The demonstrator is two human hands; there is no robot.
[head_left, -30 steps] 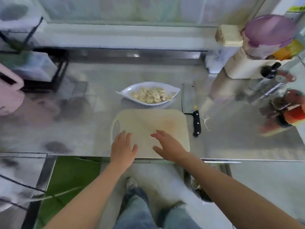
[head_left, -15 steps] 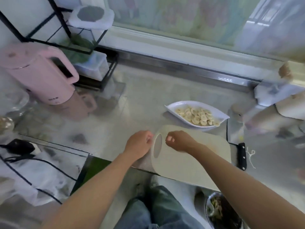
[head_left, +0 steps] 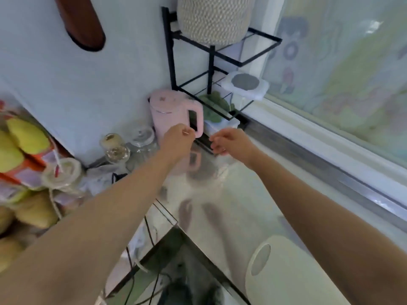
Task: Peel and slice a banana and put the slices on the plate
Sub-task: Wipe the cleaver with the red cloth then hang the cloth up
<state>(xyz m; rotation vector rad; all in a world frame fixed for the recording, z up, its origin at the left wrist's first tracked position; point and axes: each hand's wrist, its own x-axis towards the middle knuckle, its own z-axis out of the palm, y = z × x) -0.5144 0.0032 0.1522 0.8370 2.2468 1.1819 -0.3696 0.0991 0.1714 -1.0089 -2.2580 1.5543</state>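
Now off board [head_left: 286, 274], left hand [head_left: 178, 140], right hand [head_left: 229, 143]

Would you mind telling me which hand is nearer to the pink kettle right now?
Left. The left hand overlaps the pink kettle just below its handle; the right hand hovers off to the kettle's right.

Both arms of the person are bare: the left forearm [head_left: 99, 216], which enters the view at about 8 o'clock, and the right forearm [head_left: 319, 205], at about 4 o'clock, show only skin up to the wrist. The left hand [head_left: 177, 140] and the right hand [head_left: 229, 142] are bare too. One right finger carries a small pale band [head_left: 223, 149], perhaps a ring, but too blurred to tell.
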